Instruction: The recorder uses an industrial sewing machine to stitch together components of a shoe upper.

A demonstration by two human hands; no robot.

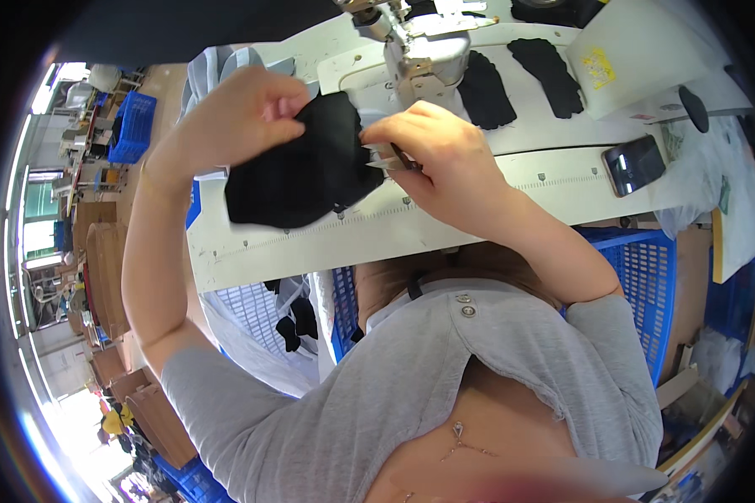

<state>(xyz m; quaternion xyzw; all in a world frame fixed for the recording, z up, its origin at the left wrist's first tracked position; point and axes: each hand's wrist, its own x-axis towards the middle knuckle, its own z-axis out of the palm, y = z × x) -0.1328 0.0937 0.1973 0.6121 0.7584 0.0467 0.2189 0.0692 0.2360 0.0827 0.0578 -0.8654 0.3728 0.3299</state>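
Observation:
A black fabric piece [298, 176] hangs in the air over the front of the white sewing table [268, 264]. My left hand [247, 117] pinches its upper edge between thumb and fingers. At the fabric's right edge is my right hand [449, 163], its fingers closed round a pair of small thread snips [381, 159]. The pointed metal blades lie against the fabric's edge; part of the handle is hidden in my palm. Just beyond my hands stands the sewing machine head [428, 63]. Two more black fabric pieces, one nearer [486, 94] and one farther right [547, 77], lie flat on the table.
Grey-blue fabric [218, 80] is heaped at the table's far left. A phone [634, 165] lies at the right, near a translucent bin [646, 59] and clear plastic bags [700, 168]. Below the table are a blue basket [650, 293] and a white-lined basket [243, 314].

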